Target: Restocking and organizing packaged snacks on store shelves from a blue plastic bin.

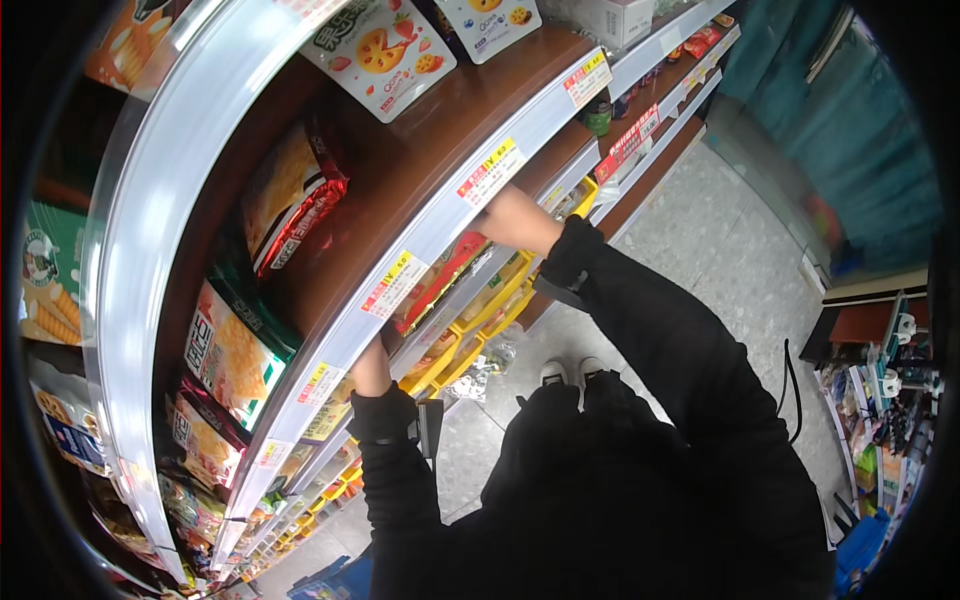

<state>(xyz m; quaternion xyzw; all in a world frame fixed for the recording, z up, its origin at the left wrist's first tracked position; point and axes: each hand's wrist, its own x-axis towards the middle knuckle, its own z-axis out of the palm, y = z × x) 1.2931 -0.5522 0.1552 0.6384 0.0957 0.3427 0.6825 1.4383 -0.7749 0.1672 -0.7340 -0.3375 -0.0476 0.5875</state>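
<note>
Both of my hands reach under the price-tagged edge of a brown shelf (pixel 420 165), into the level below. My right hand (pixel 510 217) shows its back and wrist beside a red and gold snack package (pixel 442 281); the shelf edge hides its fingers. Only the wrist and part of my left hand (pixel 372 367) show, near the package's other end, with the fingers hidden too. Whether either hand grips the package cannot be seen. On the shelf above lie a red snack bag (pixel 300 202), a green snack bag (pixel 240 352) and a white pouch with cookie pictures (pixel 382 56).
Yellow baskets (pixel 435 367) line the lower level. A higher shelf edge (pixel 127 187) curves along the left. Grey floor (pixel 720 225) lies to the right, with another stocked rack (pixel 877 442) beyond. A blue crate (pixel 330 581) stands at the bottom.
</note>
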